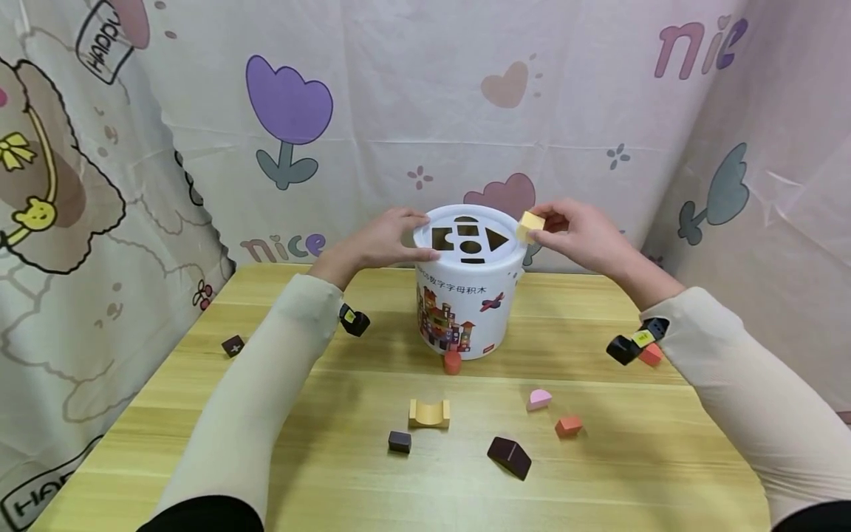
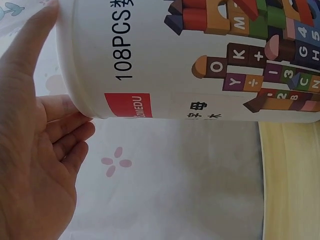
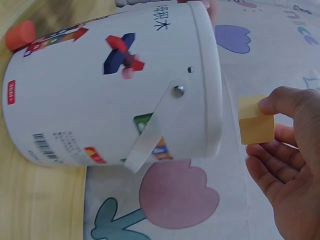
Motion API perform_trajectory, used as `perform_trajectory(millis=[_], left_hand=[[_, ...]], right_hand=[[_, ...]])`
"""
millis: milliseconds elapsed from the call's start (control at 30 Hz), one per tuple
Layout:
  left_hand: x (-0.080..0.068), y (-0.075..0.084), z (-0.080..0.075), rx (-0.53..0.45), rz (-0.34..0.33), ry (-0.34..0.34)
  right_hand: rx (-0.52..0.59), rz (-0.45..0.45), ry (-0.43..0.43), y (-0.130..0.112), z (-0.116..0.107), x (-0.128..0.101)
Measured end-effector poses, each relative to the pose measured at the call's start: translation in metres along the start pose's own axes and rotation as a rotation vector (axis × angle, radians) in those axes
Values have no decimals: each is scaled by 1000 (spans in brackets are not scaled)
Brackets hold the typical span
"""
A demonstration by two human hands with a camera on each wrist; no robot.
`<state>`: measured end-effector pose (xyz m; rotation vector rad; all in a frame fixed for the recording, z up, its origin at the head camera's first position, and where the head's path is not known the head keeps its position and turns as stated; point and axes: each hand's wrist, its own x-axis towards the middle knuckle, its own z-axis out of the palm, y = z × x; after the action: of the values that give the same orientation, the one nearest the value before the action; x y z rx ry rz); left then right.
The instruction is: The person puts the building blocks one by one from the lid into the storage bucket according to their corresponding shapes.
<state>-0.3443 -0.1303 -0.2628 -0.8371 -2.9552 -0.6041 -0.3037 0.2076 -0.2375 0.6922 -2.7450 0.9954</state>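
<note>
A white toy-block bucket (image 1: 459,310) stands upright on the table, its lid (image 1: 512,249) cut with several shaped holes. My left hand (image 1: 380,240) holds the lid's left edge, thumb and a finger on top; in the left wrist view the other fingers curl against the rim. Between thumb and fingers, my right hand (image 1: 581,235) pinches a pale yellow block (image 1: 530,226) at the lid's right edge, just above its level. The right wrist view shows this block (image 3: 256,131) apart from the bucket (image 3: 85,100). A red cylinder block (image 1: 453,363) stands at the bucket's front foot.
On the wooden table (image 1: 352,473) lie a yellow arch block (image 1: 429,415), a small dark block (image 1: 400,442), a dark brown block (image 1: 510,457), a pink half-round (image 1: 538,400) and an orange block (image 1: 568,426). Another dark block (image 1: 233,346) sits far left; a red one (image 1: 651,355) is by the right wrist.
</note>
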Motion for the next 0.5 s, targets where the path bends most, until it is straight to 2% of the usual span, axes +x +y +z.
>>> perform_trajectory(millis=[233, 500], left_hand=[[1, -2, -1, -42, -1, -3], [0, -1, 0, -68, -13, -6]], right_hand=[[5, -46, -53, -13, 2, 26], [-5, -37, -122, -15, 10, 51]])
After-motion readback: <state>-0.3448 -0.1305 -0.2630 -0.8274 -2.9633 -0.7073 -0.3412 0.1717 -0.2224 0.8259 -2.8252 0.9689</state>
